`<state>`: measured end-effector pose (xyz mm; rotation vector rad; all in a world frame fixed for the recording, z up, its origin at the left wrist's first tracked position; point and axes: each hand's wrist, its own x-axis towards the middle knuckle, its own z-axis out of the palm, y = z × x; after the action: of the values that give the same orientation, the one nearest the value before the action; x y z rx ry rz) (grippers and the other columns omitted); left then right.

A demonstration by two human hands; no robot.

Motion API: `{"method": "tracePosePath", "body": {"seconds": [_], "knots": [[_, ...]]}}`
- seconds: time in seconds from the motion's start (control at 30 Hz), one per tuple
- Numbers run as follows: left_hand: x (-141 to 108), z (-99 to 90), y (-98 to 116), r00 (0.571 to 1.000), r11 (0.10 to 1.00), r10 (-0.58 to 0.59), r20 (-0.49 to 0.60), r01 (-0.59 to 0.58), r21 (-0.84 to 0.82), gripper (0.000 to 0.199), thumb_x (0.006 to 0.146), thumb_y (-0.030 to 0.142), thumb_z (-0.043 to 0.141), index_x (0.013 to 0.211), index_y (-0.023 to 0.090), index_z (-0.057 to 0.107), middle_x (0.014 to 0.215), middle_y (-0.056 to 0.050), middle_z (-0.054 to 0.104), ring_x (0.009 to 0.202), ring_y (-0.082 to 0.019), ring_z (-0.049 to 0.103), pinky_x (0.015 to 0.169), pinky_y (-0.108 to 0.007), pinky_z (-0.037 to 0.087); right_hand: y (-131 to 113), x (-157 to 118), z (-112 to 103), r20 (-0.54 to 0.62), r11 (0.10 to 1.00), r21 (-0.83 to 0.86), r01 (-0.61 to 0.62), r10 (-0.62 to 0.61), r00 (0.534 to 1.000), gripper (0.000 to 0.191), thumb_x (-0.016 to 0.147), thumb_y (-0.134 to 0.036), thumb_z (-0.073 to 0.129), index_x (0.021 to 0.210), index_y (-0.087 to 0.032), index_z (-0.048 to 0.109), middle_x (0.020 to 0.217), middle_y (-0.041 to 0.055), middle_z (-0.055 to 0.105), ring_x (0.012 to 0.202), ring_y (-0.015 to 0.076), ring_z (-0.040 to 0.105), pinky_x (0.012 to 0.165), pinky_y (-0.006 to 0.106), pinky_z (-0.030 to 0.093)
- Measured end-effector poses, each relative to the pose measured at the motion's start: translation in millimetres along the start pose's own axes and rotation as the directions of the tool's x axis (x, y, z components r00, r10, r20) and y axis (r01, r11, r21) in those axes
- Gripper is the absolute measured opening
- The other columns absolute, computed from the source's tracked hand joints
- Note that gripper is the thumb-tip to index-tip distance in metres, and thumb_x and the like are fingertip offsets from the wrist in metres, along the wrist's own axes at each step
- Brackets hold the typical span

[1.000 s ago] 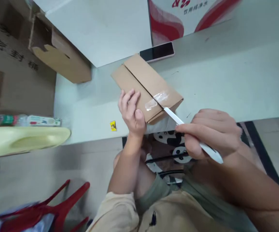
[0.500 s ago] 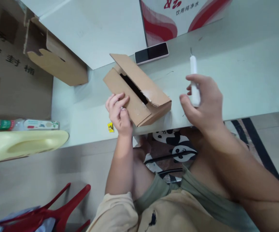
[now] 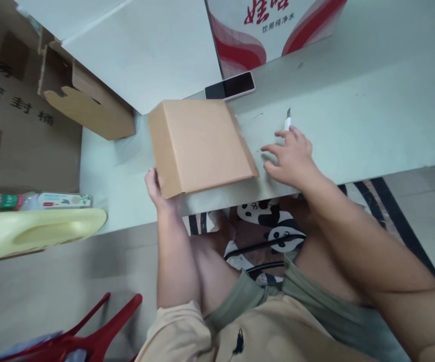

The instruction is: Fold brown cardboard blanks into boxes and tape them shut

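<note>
A small brown cardboard box (image 3: 210, 146) is tilted over the near edge of the table, its broad flap spread toward me. At its lower left corner my left hand (image 3: 156, 190) grips the side, thumb outside and the other fingers hidden by the cardboard. My right hand (image 3: 291, 158) is open just right of the box, fingers spread and apart from it. Beyond those fingers shows a white utility knife (image 3: 287, 122), blade out and pointing away; the hand covers its rear part.
A phone (image 3: 230, 86) lies behind the box, against a white carton (image 3: 138, 50) and a red-and-white water carton (image 3: 274, 35). To the left stand an open cardboard box (image 3: 93, 105), a bottle (image 3: 10, 201) and a pale yellow plastic object (image 3: 51, 226). Below left is a red stool (image 3: 104, 327).
The box has turned, its broad flap now facing up, and my left hand has shifted left along it. My right hand has moved left and opened its fingers from the knife.
</note>
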<state>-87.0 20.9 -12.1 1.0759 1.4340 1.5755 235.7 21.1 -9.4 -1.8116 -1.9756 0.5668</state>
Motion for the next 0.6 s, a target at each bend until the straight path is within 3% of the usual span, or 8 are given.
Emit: {"method": "tracePosePath", "body": {"seconds": [0.1,0.17,0.27,0.4,0.5,0.6], "knots": [[-6,10.1,3,0.999,0.988,-0.040,-0.032,0.035,-0.152,0.050,0.071,0.069,0.072,0.083,0.020,0.070,0.085,-0.004,0.069,0.083,-0.018,0.066,0.073,-0.027,0.051,-5,0,1,0.114,0.963,0.245,0.114,-0.145,0.983,0.047,0.080,-0.038,0.063,0.124,-0.024,0.069,0.150,0.0141,0.049,0.151,0.0444,0.029,0.121,0.070,0.023],[-9,18.6,8,0.998,0.987,-0.025,-0.056,0.016,-0.159,0.048,0.067,0.064,0.078,0.083,0.020,0.072,0.086,-0.003,0.069,0.081,-0.016,0.065,0.072,-0.026,0.050,-6,0,0,0.078,0.868,0.470,0.163,-0.224,0.971,0.053,0.081,-0.043,0.061,0.130,-0.025,0.063,0.149,0.0125,0.050,0.147,0.0378,0.039,0.121,0.061,0.031],[-11,26.4,14,0.999,0.991,-0.025,-0.038,0.019,-0.135,0.046,0.062,0.057,0.085,0.081,0.018,0.070,0.081,-0.002,0.067,0.073,-0.014,0.062,0.067,-0.025,0.047,-6,-2,0,-0.017,0.738,0.657,0.157,-0.193,0.981,0.059,0.078,-0.050,0.065,0.130,-0.023,0.059,0.135,0.0124,0.060,0.133,0.0342,0.054,0.113,0.054,0.044],[-10,27.1,14,0.998,0.989,-0.058,-0.033,0.053,-0.134,0.047,0.062,0.057,0.082,0.086,0.020,0.067,0.084,-0.002,0.066,0.075,-0.015,0.062,0.066,-0.026,0.048,-10,-5,1,-0.098,0.729,0.672,0.131,-0.088,0.991,0.059,0.068,-0.054,0.076,0.114,-0.020,0.062,0.110,0.0101,0.069,0.107,0.0312,0.066,0.096,0.050,0.054],[-12,27.1,11,1.000,0.996,-0.024,0.012,0.025,-0.083,0.058,0.069,0.072,0.070,0.099,0.023,0.067,0.100,-0.005,0.069,0.095,-0.022,0.067,0.075,-0.029,0.052,-18,-5,-2,-0.194,0.768,0.630,0.116,0.010,0.981,0.054,0.065,-0.052,0.080,0.107,-0.022,0.064,0.102,0.0062,0.071,0.099,0.0285,0.066,0.089,0.046,0.056],[-17,31.4,11,0.997,0.999,-0.001,0.080,0.004,-0.046,0.074,0.062,0.079,0.073,0.111,0.024,0.066,0.114,-0.008,0.070,0.110,-0.026,0.067,0.085,-0.032,0.055,-25,-6,-7,-0.240,0.776,0.625,0.084,0.089,0.967,0.047,0.067,-0.053,0.079,0.100,-0.023,0.065,0.092,0.0035,0.071,0.089,0.0255,0.066,0.079,0.041,0.057]]}}
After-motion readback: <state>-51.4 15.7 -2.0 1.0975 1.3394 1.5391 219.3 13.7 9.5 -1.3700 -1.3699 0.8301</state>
